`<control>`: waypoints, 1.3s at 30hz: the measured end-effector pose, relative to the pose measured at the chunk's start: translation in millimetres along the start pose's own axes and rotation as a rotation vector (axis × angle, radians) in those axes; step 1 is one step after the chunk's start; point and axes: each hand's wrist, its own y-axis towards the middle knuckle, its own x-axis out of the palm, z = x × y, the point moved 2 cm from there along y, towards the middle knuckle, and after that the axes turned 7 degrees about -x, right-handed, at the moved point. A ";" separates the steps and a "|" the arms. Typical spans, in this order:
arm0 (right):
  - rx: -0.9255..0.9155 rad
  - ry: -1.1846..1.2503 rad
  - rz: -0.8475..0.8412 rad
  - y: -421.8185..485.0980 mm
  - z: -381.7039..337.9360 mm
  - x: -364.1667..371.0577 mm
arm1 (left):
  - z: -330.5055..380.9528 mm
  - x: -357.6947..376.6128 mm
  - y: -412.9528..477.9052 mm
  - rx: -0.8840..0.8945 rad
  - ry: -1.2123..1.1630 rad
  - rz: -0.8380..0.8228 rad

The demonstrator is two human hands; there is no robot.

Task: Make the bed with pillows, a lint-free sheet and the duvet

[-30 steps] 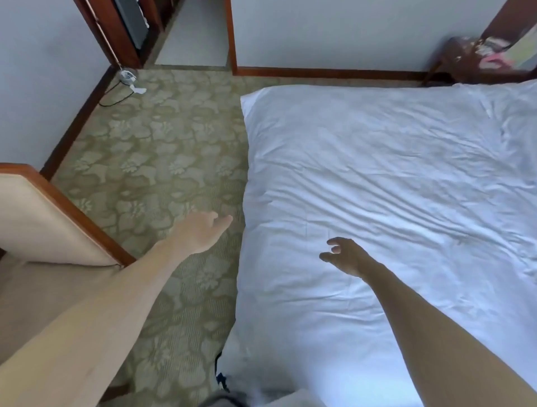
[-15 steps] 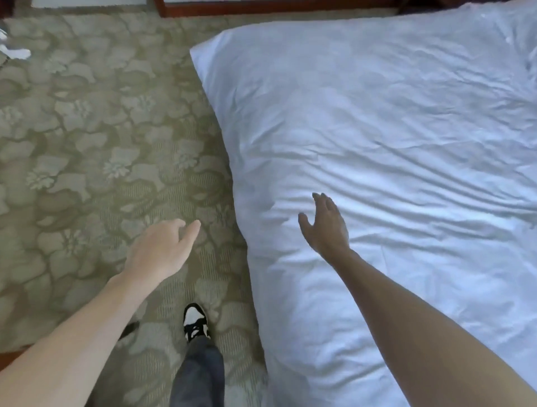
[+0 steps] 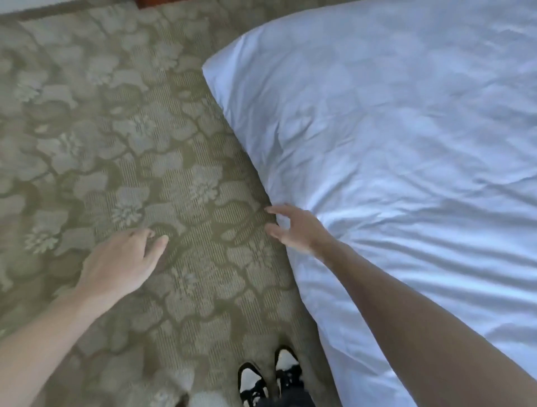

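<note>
A white, wrinkled duvet [image 3: 392, 139] covers the bed and fills the right half of the head view, its left edge hanging down toward the floor. My right hand [image 3: 293, 229] hovers at that left edge with fingers spread and loosely bent, holding nothing; whether the fingertips touch the cloth is unclear. My left hand [image 3: 122, 261] floats over the carpet to the left of the bed, fingers relaxed and empty. No pillows are in view.
Green floral carpet [image 3: 116, 145] spreads left of the bed. My two black-and-white shoes [image 3: 267, 377] stand close to the bed's side at the bottom. A strip of wooden skirting [image 3: 154, 3] shows at the top edge.
My head has tilted down and I have stepped closer. My right hand slid from the top of the duvet to its left edge. The left hand dropped lower over the carpet.
</note>
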 end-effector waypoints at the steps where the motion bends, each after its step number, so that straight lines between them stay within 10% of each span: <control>1: 0.023 0.041 0.158 14.4 -6.7 -21.7 | 5.8 -16.7 16.7 0.012 -0.005 -0.003; 6: 0.106 -0.178 0.393 98.6 -21.4 -130.3 | 51.5 -98.1 111.3 0.127 -0.013 -0.019; 12: 0.089 -0.210 0.204 257.2 -48.1 -208.0 | 125.3 -174.7 278.0 0.207 -0.046 -0.043; 23: -0.189 -0.510 0.327 497.7 -68.2 -267.9 | 216.0 -199.0 573.4 -0.405 -0.971 -0.590; 29: 0.044 -0.636 0.433 570.3 -65.6 -298.5 | 209.9 -174.0 664.5 0.047 -0.791 -0.071; 36: 0.431 -0.719 -0.098 618.4 -64.1 -320.1 | 258.3 -145.6 713.8 -0.193 -0.824 -0.681; 39: 0.496 -0.663 -0.328 642.1 -70.8 -308.3 | 254.2 -150.7 734.0 0.080 -0.553 -0.839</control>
